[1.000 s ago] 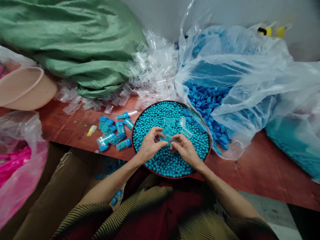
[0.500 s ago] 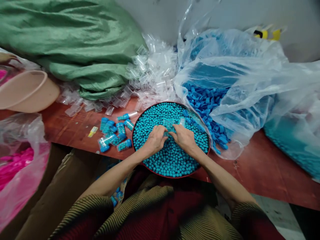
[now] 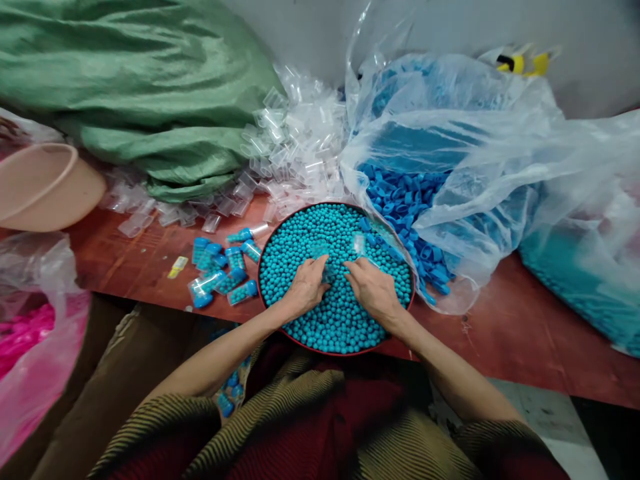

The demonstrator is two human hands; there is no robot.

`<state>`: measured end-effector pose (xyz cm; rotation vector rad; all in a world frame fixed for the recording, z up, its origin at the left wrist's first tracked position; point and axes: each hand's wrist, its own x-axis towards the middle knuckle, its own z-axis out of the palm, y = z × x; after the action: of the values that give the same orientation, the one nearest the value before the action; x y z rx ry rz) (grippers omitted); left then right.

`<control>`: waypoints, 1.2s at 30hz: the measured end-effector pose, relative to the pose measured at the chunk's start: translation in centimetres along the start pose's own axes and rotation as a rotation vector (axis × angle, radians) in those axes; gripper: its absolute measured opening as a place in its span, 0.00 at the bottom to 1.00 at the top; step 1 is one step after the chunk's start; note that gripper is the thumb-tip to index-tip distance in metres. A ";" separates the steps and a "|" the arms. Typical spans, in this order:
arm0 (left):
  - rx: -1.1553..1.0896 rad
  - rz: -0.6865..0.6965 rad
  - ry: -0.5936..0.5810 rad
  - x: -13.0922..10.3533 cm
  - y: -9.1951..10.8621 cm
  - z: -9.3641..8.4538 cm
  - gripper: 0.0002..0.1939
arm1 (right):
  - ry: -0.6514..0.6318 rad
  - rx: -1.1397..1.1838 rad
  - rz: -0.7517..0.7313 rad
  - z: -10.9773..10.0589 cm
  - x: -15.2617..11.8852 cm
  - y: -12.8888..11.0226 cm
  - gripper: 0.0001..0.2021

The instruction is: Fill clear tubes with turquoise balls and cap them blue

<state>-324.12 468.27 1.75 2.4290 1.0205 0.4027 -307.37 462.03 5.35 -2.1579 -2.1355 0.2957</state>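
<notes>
A round red-rimmed tray (image 3: 262,293) full of small turquoise balls (image 3: 345,327) lies in front of me. My left hand (image 3: 306,287) is closed around a clear plastic bottle (image 3: 320,251), low over the balls. To its right, my right hand (image 3: 370,287) has its fingers drawn together at the balls; whatever they may hold is hidden. Just beyond that hand, another clear bottle (image 3: 359,244) rests on the balls. Several blue caps (image 3: 380,240) lie at the tray's right side.
Filled bottles with blue caps (image 3: 220,270) lie left of the tray. Behind are a heap of clear empty bottles (image 3: 305,147) and a green sack (image 3: 150,93). A plastic bag of blue caps (image 3: 415,200) touches the tray's right edge. A beige tub (image 3: 55,187) stands far left.
My hands have moved apart, where before they met over a clear bottle. That bottle is now with my left hand only. The whole view has shifted slightly.
</notes>
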 end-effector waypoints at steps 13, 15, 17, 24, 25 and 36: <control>-0.449 -0.065 -0.002 -0.9 2.8 -1.5 0.16 | 0.128 1.033 -0.016 2.4 1.7 1.8 0.13; -0.649 -0.148 -0.011 -0.8 3.1 -1.7 0.16 | 0.070 1.220 -0.009 2.7 1.6 0.4 0.14; -0.758 -0.210 0.013 -0.7 3.2 -1.7 0.18 | 0.067 1.182 -0.009 2.6 1.4 -0.7 0.15; -0.656 -0.229 0.046 -0.2 1.8 -1.8 0.40 | -0.083 0.399 -0.133 1.3 0.9 -0.8 0.13; -0.565 -0.216 0.028 -0.1 1.7 -1.9 0.38 | -0.066 0.308 -0.125 1.0 1.2 -0.4 0.12; 0.003 0.036 -0.002 -1.0 0.8 -0.7 0.22 | 0.060 -0.021 0.054 0.5 5.2 3.7 0.16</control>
<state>-324.59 467.26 2.72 2.4526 0.9789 0.4115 -303.84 467.16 3.73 -2.2087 -2.0608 0.2103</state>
